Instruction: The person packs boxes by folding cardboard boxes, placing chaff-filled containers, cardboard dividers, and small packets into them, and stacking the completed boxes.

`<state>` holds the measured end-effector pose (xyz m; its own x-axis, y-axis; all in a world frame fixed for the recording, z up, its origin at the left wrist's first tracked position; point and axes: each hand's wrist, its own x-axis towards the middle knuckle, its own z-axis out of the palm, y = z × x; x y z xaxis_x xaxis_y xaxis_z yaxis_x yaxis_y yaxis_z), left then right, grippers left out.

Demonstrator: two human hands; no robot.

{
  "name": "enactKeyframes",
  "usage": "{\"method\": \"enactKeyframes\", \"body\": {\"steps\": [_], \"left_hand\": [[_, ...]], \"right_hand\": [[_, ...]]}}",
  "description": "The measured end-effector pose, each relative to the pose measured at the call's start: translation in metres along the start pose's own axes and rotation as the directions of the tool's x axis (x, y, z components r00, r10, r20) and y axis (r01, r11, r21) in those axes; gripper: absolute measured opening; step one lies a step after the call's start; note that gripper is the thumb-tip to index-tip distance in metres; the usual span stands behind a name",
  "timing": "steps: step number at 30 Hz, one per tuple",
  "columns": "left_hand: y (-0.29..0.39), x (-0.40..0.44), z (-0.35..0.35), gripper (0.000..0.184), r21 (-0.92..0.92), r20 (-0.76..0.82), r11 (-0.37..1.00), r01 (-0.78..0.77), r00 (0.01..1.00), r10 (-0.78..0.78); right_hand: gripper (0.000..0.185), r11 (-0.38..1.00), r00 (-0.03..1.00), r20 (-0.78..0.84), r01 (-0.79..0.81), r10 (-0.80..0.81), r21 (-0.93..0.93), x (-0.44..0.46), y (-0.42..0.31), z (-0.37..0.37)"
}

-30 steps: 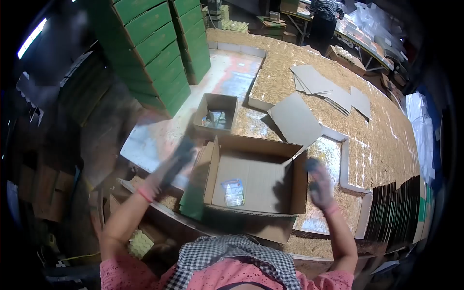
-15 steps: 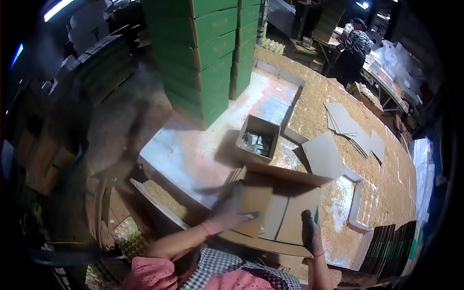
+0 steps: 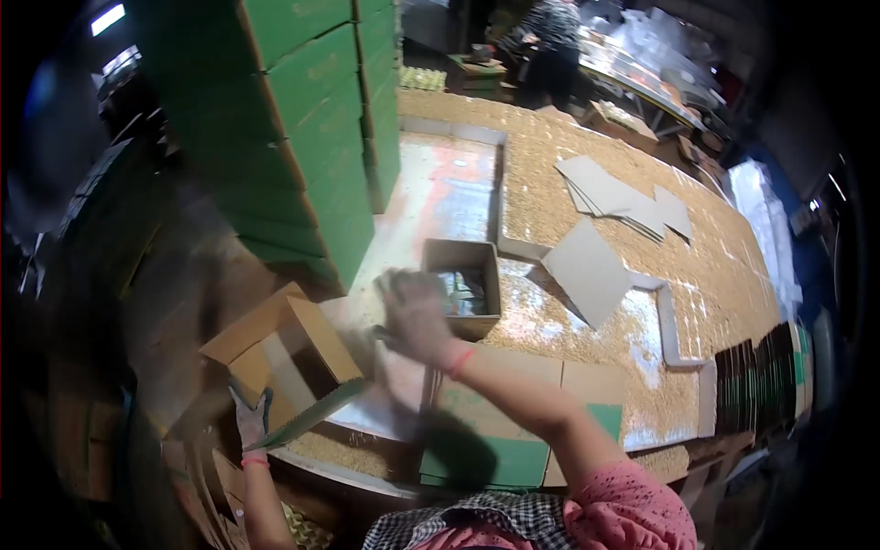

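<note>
My left hand [image 3: 249, 423], in a greyish glove, grips the near lower edge of an open cardboard box [image 3: 247, 341] at the left. The box is brown inside with a green outer side, and it is tilted. My right hand [image 3: 417, 316], gloved and blurred, is off the box, thumb apart from the fingers, with nothing visible in it. It hovers just left of a small open carton [image 3: 465, 325] that has small packets [image 3: 466, 291] inside. A flattened brown and green carton [image 3: 504, 412] lies in front of me, below my right forearm.
Tall stacks of green boxes [image 3: 335, 174] rise at the back left. Grey cardboard sheets [image 3: 591, 270] lie on and beside the grain-like bedding [image 3: 706, 275]. Folded cartons [image 3: 756, 376] stand at the right. Another person [image 3: 550, 41] is at a far table.
My left hand has carried the open box to the left. My right hand has let go of it and moved over near the small carton. The view has shifted, and the flattened carton is now uncovered.
</note>
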<state>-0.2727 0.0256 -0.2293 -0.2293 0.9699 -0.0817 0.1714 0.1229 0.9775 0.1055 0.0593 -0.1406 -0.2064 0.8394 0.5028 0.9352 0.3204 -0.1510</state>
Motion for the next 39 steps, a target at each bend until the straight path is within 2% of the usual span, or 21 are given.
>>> {"method": "enactKeyframes", "body": {"steps": [2,4,6,9,14,15,16,18,20,22,23,25,26,28,29,30,32,34,36,38,39], "left_hand": [[-0.01,0.012,0.009,0.081,0.067,0.029,0.998,-0.018,0.999,0.016],[-0.026,0.04,0.02,0.085,0.436,0.08,0.893,-0.107,0.994,0.08],[-0.023,0.054,0.053,0.089,0.444,0.178,0.862,-0.247,0.966,0.185],[-0.009,0.067,0.109,0.094,0.556,0.226,0.809,-0.19,0.971,0.072],[-0.014,0.088,0.156,0.068,0.187,0.34,0.908,-0.374,0.892,0.297],[-0.022,0.086,0.144,0.063,-0.258,0.353,0.966,0.015,0.932,0.08],[-0.03,0.078,0.128,0.059,-0.611,0.447,0.685,0.397,0.887,-0.115],[-0.105,0.058,0.093,0.046,-0.669,0.087,0.732,0.132,0.991,-0.1],[-0.122,0.0,0.103,0.033,-0.638,0.103,0.769,0.039,0.994,0.035],[-0.121,-0.069,0.131,0.028,-0.788,0.095,0.567,0.242,0.957,-0.276],[-0.096,-0.093,0.159,0.026,-0.736,0.027,0.619,0.274,0.925,-0.378],[-0.06,-0.12,0.198,0.024,-0.589,0.187,0.718,0.371,0.927,-0.326],[-0.056,-0.121,0.21,0.022,-0.499,0.386,0.796,0.344,0.91,-0.151],[-0.038,-0.126,0.251,0.022,-0.243,0.328,0.886,0.395,0.893,-0.308],[-0.04,-0.135,0.263,0.034,-0.119,0.423,0.986,0.113,0.905,-0.053],[-0.014,-0.155,0.278,0.067,-0.001,0.43,0.988,0.156,0.892,-0.141],[-0.005,-0.184,0.295,0.094,0.528,0.416,0.798,-0.289,0.908,0.054],[-0.019,-0.212,0.301,0.097,0.334,0.42,0.929,-0.161,0.907,0.007],[-0.023,-0.256,0.307,0.095,0.346,0.417,0.927,-0.146,0.909,-0.012],[-0.013,-0.273,0.317,0.093,0.344,0.407,0.93,-0.132,0.913,-0.02],[-0.007,-0.275,0.319,0.088,0.237,0.44,0.97,0.049,0.885,-0.152]], "right_hand": [[0.054,0.954,0.985,0.124,-0.076,0.116,-0.289,-0.031,0.071,0.032],[0.05,0.986,0.837,0.524,-0.109,0.16,-0.127,-0.055,0.113,0.015],[0.034,0.951,0.785,0.538,-0.274,0.307,-0.143,-0.064,0.129,0.007],[0.018,0.971,0.898,0.374,-0.193,0.233,-0.142,-0.087,0.147,-0.049],[0.034,0.887,0.829,0.318,-0.416,0.46,-0.2,-0.189,0.182,-0.199],[0.032,0.873,0.804,0.343,-0.43,0.486,-0.229,-0.22,0.187,-0.227],[0.031,0.864,0.782,0.369,-0.435,0.502,-0.252,-0.253,0.194,-0.253],[0.026,0.839,0.766,0.346,-0.464,0.541,-0.284,-0.32,0.206,-0.289],[0.026,0.772,0.65,0.417,-0.54,0.635,-0.335,-0.383,0.222,-0.311],[0.029,0.731,0.554,0.484,-0.575,0.678,-0.367,-0.442,0.247,-0.322],[0.031,0.671,0.45,0.517,-0.622,0.728,-0.404,-0.468,0.259,-0.33],[0.038,0.584,0.325,0.531,-0.68,0.783,-0.443,-0.512,0.285,-0.351],[0.043,0.556,0.308,0.518,-0.707,0.798,-0.437,-0.532,0.297,-0.358],[0.055,0.605,0.205,0.592,-0.491,0.779,-0.627,-0.542,0.307,-0.382],[0.062,0.647,0.363,0.536,-0.463,0.762,-0.606,-0.515,0.286,-0.399],[0.069,0.679,0.51,0.46,-0.438,0.727,-0.589,-0.48,0.258,-0.409],[0.065,0.846,0.782,0.324,-0.483,0.533,-0.224,-0.436,0.242,-0.4],[0.068,0.48,0.605,0.345,-0.789,0.718,0.384,-0.425,0.236,-0.335],[0.075,0.481,0.537,0.328,-0.843,0.777,0.241,-0.457,0.258,-0.238],[0.081,0.587,0.623,0.266,-0.782,0.736,0.208,-0.518,0.285,-0.138],[0.075,0.395,0.5,0.24,-0.838,0.832,0.378,-0.485,0.267,-0.165]]}}
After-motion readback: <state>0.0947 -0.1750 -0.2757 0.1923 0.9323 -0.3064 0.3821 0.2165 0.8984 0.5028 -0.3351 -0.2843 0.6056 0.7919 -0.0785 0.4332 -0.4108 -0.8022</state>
